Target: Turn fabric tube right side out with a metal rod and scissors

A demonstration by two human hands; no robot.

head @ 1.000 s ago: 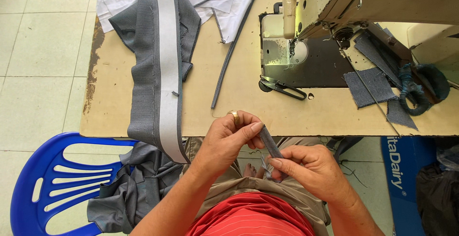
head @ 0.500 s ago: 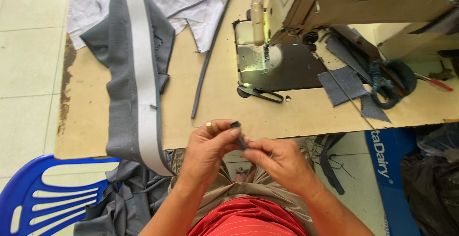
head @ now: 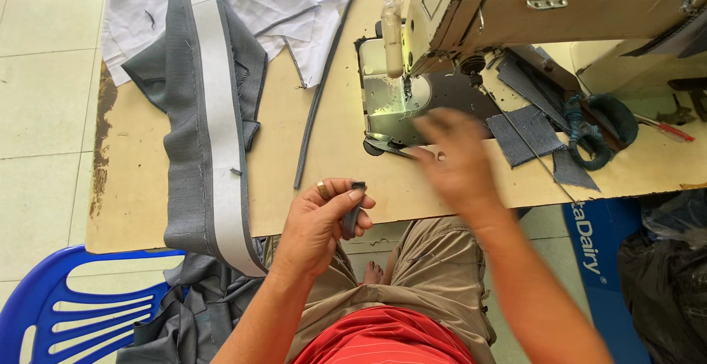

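Note:
My left hand [head: 318, 222], with a ring on one finger, pinches a small folded strip of grey fabric [head: 351, 217] just over the near edge of the sewing table [head: 324, 150]. My right hand [head: 453, 159] is blurred in motion above the table, fingers spread, over the small black scissors [head: 383, 147] lying in front of the sewing machine [head: 515, 10]. It holds nothing that I can see. The lit needle plate [head: 390, 102] lies just beyond it.
A long grey garment piece with a white band [head: 210, 113] hangs over the table's left front edge. White cloth [head: 280, 3] lies at the back, a thin grey strip [head: 324, 69] beside it. Grey fabric scraps [head: 526, 134] sit right of the machine. A blue plastic chair [head: 66, 305] stands lower left.
My right hand has let go of the small grey strip and moved up toward the scissors and machine. My left hand keeps the strip alone.

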